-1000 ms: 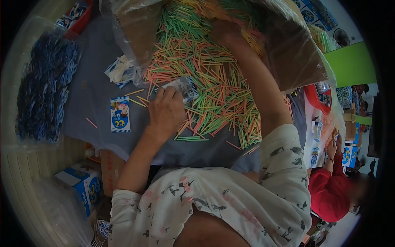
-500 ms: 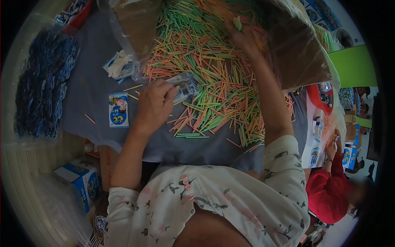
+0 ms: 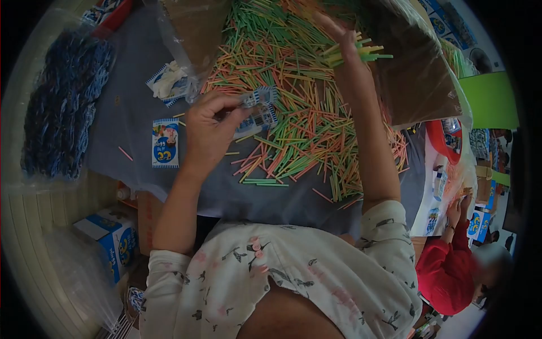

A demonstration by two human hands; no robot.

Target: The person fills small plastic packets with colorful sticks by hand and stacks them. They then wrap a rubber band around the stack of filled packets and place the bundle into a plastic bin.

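My left hand (image 3: pixel 210 129) pinches the edge of a small clear packet (image 3: pixel 261 117) with blue-and-white striped ends, just above the near-left side of a big heap of thin coloured sticks (image 3: pixel 293 118). The packet's top stands parted from its lower panel. Farther off, at the back right of the heap, my right hand (image 3: pixel 345 48) has a bunch of green and yellow sticks (image 3: pixel 370 52) across its palm, their ends poking out to the right. Its fingertips point away from me and the grip is partly hidden.
Left of my left hand lie a printed blue packet (image 3: pixel 165 143) and a white glove (image 3: pixel 168 81) on another packet. A clear bag of blue packets (image 3: pixel 65 107) is at far left. Box flaps (image 3: pixel 423 85) flank the heap. A co-worker in red (image 3: pixel 449 271) works at right.
My left hand has lifted the packet slightly, and its top now stands parted. My right hand has turned and risen a little, showing the bunch of sticks more fully.
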